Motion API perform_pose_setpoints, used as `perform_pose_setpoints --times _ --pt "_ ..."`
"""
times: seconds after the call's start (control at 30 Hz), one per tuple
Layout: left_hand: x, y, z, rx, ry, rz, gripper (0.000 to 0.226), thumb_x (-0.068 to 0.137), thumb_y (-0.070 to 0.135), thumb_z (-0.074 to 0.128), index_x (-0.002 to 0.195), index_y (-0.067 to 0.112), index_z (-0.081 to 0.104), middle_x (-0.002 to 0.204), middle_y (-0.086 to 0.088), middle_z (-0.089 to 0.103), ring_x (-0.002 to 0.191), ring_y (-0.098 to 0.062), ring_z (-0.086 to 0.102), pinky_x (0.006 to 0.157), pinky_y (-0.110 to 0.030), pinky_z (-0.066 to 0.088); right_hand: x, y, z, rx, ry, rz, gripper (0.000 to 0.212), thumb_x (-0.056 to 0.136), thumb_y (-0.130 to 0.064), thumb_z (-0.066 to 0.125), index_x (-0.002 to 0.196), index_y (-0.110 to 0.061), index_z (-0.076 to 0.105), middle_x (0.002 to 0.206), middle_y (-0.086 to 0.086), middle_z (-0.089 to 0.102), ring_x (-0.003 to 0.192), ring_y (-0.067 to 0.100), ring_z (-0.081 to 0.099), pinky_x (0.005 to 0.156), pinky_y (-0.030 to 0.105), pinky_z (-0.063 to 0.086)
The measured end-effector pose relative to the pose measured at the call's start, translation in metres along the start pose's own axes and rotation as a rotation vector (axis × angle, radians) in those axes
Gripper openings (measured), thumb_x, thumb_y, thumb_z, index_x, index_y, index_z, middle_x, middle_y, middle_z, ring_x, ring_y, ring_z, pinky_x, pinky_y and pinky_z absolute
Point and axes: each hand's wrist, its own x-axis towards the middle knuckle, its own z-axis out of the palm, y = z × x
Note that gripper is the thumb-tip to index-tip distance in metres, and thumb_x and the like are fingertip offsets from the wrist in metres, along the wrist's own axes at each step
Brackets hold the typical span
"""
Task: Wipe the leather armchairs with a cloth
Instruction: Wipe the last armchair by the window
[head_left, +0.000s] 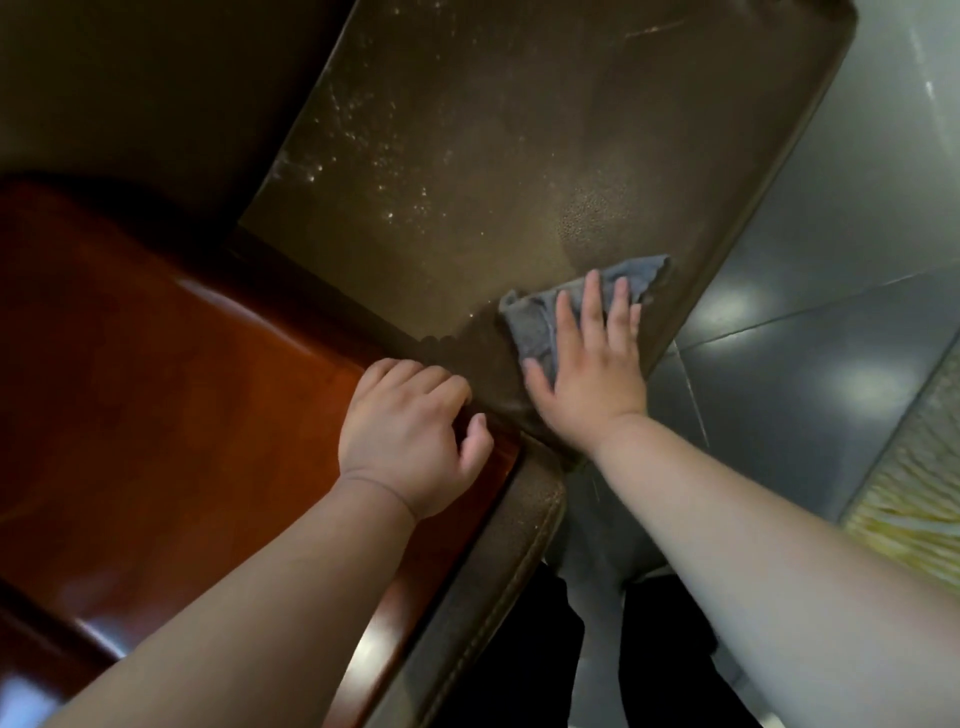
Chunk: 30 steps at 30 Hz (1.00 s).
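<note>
A grey cloth (550, 317) lies pressed flat against the brown leather armchair (519, 156) at centre right of the frame, pinned under the person's right hand (592, 369), whose fingers are spread straight across it; much of the cloth is hidden beneath the palm. A darker patch of leather sits just below and left of the cloth, while pale droplets speckle the panel toward the upper centre. The left hand (410, 431), lower centre, curls its fingers over the chair's edge where leather meets a glossy reddish wooden surface (156, 389) filling the left side. Grey floor tiles (831, 338) show at right; a yellowish patterned strip (909, 493) at the right edge is cut off and hard to identify.
</note>
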Motion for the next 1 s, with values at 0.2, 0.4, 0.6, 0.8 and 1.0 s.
perform_pose_setpoints --times 0.2,0.4,0.6,0.8,1.0 --pt "-0.003 -0.002 0.004 -0.006 0.035 -0.02 0.039 0.097 0.052 0.039 0.091 0.028 0.069 0.087 0.009 0.065 0.09 -0.019 0.061 0.099 -0.041 0.045 0.041 0.043 -0.008 0.006 0.055 -0.096 0.081 0.1 -0.058 0.027 0.163 -0.035 -0.017 0.172 0.016 -0.015 0.154 0.049 -0.018 0.125 0.064 -0.004" --pt "0.0 0.003 -0.003 0.001 -0.004 -0.014 0.039 0.096 0.053 0.037 0.094 0.03 0.068 0.089 0.01 0.063 0.093 -0.019 0.06 0.101 -0.041 0.043 -0.021 0.036 0.012 -0.069 0.007 -0.434 0.069 0.099 -0.052 0.032 0.165 -0.039 0.017 0.172 0.019 -0.001 0.156 0.05 -0.009 0.125 0.066 0.002" --pt "-0.001 0.002 0.001 0.002 -0.003 -0.021 0.041 0.097 0.053 0.035 0.096 0.03 0.069 0.092 0.011 0.065 0.094 -0.018 0.061 0.101 -0.041 0.043 0.004 0.059 0.011 -0.127 0.052 -0.491 0.063 0.103 -0.053 0.032 0.161 -0.031 0.022 0.173 0.01 0.012 0.158 0.043 0.006 0.125 0.057 0.005" --pt "0.001 0.004 -0.002 0.014 -0.028 -0.023 0.041 0.098 0.054 0.034 0.097 0.031 0.068 0.093 0.012 0.064 0.095 -0.017 0.06 0.102 -0.039 0.042 0.013 0.029 -0.004 -0.041 0.045 -0.152 0.066 0.105 -0.049 0.023 0.166 -0.027 0.012 0.173 0.015 -0.003 0.157 0.046 -0.008 0.127 0.062 0.001" --pt "-0.001 0.002 -0.001 -0.02 0.003 -0.024 0.04 0.097 0.053 0.036 0.094 0.03 0.068 0.09 0.011 0.064 0.092 -0.017 0.06 0.1 -0.04 0.044 0.011 0.044 -0.003 -0.189 -0.04 -0.631 0.063 0.106 -0.052 0.029 0.164 -0.032 0.016 0.174 0.005 -0.002 0.159 0.034 -0.013 0.127 0.05 -0.007"
